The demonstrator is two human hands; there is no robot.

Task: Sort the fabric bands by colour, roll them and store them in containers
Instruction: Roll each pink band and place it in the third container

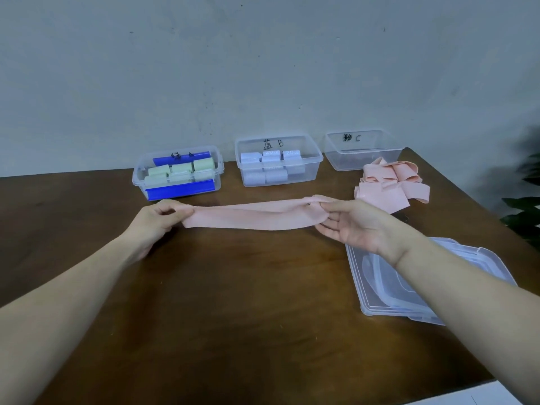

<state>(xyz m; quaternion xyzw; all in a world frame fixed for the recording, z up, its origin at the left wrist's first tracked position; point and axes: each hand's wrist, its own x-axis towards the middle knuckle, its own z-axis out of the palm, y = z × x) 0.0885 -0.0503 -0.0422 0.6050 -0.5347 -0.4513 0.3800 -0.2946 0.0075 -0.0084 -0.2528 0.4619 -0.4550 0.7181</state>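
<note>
- Pink band [251,214] stretched flat between both hands, held just above the brown table [233,302], mid-table, in front of the boxes.
- Left hand [157,219]: back of hand up, fingers curled, pinching the band's left end; forearm comes in from lower left.
- Right hand [350,222]: palm facing up and left, thumb and forefinger pinching the right end, other fingers loosely spread below; forearm comes in from lower right, crossing over the clear lids [409,293] stacked on the table.
- Loose pile of pink bands [391,182] behind the right hand, just in front of the clear box marked C [362,150].
- Box marked B [279,160] in the middle holds pale blue rolls.
- Left box [178,173] with blue clips holds pale green rolls.
- All three boxes sit along the wall [263,68].
</note>
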